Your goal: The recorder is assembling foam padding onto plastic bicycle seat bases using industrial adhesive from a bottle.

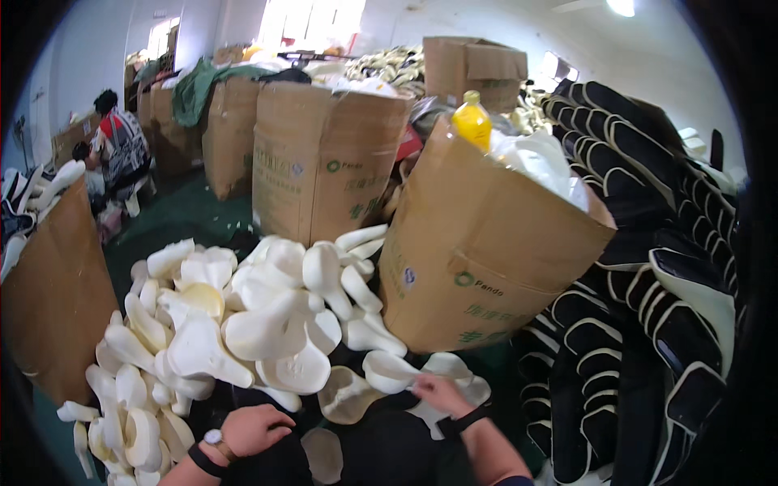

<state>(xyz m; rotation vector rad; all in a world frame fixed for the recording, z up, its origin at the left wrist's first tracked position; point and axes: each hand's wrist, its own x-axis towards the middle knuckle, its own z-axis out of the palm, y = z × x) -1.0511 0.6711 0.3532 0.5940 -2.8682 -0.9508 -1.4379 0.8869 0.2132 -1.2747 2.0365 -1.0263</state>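
A big heap of cream-white moulded foam pieces (243,324) lies on the floor in front of me. My right hand (440,393), with a dark band at the wrist, pinches the edge of one white piece (389,370) at the heap's near right side. My left hand (253,429), with a watch on its wrist, is curled into a loose fist low in the picture and seems to hold nothing. It rests on a dark surface near a tan foam piece (347,394).
A tall cardboard box (478,243) with a yellow bottle (472,121) on top stands right of the heap. Stacked black soles with pale edges (648,243) fill the right side. More cardboard boxes (324,154) stand behind, another (49,300) at left. A person (117,146) sits far left.
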